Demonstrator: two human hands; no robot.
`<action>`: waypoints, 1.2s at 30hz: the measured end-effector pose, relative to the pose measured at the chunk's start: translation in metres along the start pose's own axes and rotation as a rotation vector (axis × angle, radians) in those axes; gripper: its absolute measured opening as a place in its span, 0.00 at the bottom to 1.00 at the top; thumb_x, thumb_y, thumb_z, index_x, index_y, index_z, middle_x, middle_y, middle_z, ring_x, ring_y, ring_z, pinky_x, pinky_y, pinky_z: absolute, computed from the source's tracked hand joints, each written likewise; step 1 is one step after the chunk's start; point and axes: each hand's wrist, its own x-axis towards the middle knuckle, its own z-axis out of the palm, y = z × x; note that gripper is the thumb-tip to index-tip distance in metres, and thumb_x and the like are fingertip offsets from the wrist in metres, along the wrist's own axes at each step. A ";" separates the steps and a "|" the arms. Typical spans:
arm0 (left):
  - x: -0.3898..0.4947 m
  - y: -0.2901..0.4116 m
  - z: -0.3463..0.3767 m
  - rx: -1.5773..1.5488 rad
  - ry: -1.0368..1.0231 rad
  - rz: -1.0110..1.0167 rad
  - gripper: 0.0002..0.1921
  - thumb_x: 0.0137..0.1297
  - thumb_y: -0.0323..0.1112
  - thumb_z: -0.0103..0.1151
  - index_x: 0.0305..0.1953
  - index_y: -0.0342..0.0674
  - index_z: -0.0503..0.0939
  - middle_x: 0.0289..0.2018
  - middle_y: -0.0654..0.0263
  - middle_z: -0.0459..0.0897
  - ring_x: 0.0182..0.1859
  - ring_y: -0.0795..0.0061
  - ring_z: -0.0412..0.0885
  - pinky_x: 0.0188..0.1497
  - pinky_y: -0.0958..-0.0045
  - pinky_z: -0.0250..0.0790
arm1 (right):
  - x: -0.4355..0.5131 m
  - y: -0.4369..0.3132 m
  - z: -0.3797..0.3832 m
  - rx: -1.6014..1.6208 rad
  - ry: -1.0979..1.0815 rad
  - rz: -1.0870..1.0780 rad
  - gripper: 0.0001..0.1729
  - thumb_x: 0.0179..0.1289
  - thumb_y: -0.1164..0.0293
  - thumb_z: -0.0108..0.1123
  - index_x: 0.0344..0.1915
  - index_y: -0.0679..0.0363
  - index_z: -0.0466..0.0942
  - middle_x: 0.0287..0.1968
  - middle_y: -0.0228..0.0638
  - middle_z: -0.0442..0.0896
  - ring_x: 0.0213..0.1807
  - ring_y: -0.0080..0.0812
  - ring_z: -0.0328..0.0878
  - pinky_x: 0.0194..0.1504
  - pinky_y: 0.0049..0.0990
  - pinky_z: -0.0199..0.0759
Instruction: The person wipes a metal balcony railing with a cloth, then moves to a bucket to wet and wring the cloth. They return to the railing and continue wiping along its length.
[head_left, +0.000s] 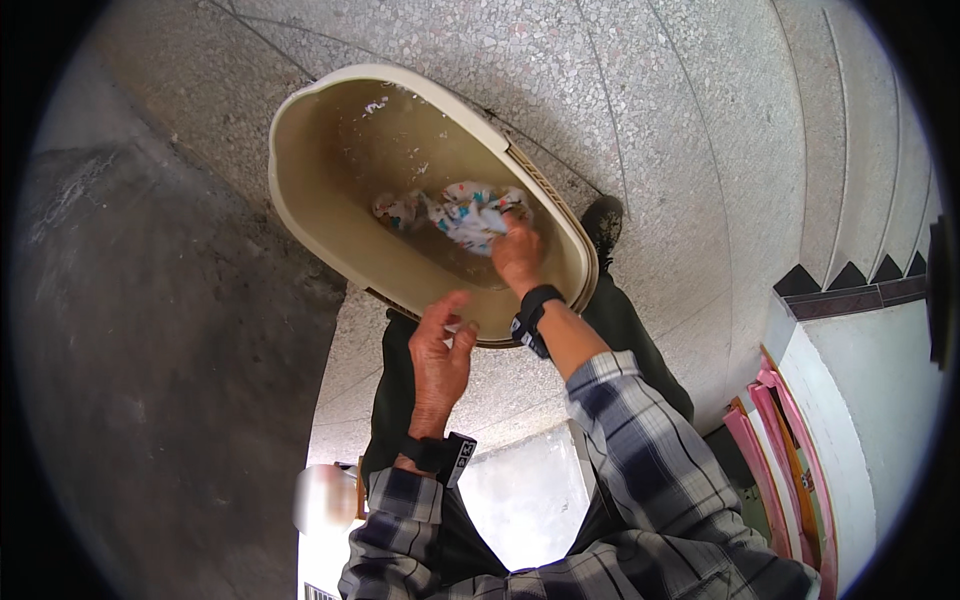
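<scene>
A deep beige plastic tub (322, 251) stands before me on the floor, with murky water and a little foam inside. In the water lies a wet white cloth (469, 217) with a coloured print, bunched up towards the near right end. My right hand (517, 251) reaches down into the tub and touches the cloth, its fingertips partly hidden in the folds. Above the tub's near left rim is my left hand (442, 337), fingers apart and slightly curled, holding nothing.
Speckled terrazzo floor (675, 187) surrounds the tub, with dark grey concrete (172, 375) at the left. Steps (840, 150) rise at the far right. My dark shoe (602, 225) is beside the tub's right side. Pink cloth-like strips (780, 450) show at lower right.
</scene>
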 end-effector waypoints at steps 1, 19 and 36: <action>0.000 -0.001 -0.005 -0.024 0.049 0.013 0.23 0.51 0.18 0.55 0.51 0.42 0.73 0.44 0.64 0.77 0.36 0.74 0.73 0.37 0.75 0.70 | 0.001 0.003 0.002 -0.010 0.094 0.063 0.15 0.47 0.76 0.58 0.39 0.67 0.77 0.39 0.49 0.80 0.41 0.47 0.78 0.40 0.37 0.73; 0.028 0.015 -0.017 -0.091 -0.240 0.356 0.16 0.51 0.23 0.61 0.44 0.41 0.78 0.59 0.62 0.60 0.59 0.69 0.65 0.59 0.70 0.62 | -0.108 -0.074 -0.185 1.001 -0.954 -0.218 0.23 0.43 0.70 0.58 0.42 0.69 0.76 0.40 0.38 0.78 0.42 0.29 0.75 0.47 0.25 0.69; -0.029 0.057 0.001 0.343 -0.294 0.499 0.25 0.36 0.23 0.66 0.42 0.29 0.71 0.52 0.49 0.68 0.57 0.49 0.67 0.57 0.60 0.62 | -0.084 -0.049 -0.117 1.524 -0.733 0.816 0.24 0.56 0.60 0.62 0.48 0.62 0.72 0.39 0.32 0.79 0.39 0.24 0.77 0.43 0.24 0.73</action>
